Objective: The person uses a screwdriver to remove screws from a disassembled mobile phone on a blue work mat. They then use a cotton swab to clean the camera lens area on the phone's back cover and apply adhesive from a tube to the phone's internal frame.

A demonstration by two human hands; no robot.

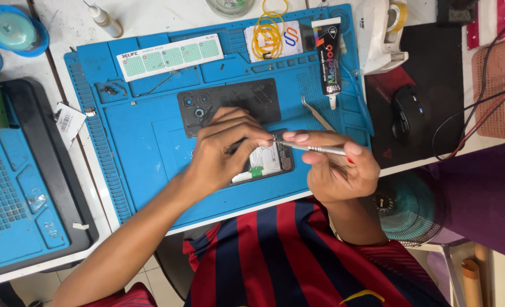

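— What's the left hand [221,150] doing?
— Its grip presses the opened phone [266,162] on the blue mat [138,142].
— And the right hand [335,167]?
— Its grip pinches metal tweezers [312,148], tip at the phone's top edge.

Repair mat [127,165] lies on the worktop [82,23], centre. Opened phone [269,162] on the mat near its front edge; left hand [218,150] on it, right hand [335,167] just right of it at the mat's front right corner, holding tweezers [312,148] with tips over the phone. Back cover [229,102] on the mat just behind the phone. Screw chart [170,57] along the mat's rear edge, left. Rubber bands [268,35] rear centre, glue tube [327,59] to their right. 2nd tweezers [316,112] right of the back cover. Mouse [408,116] right of the mat. Tray [13,187] left of the mat, at the worktop's left edge.
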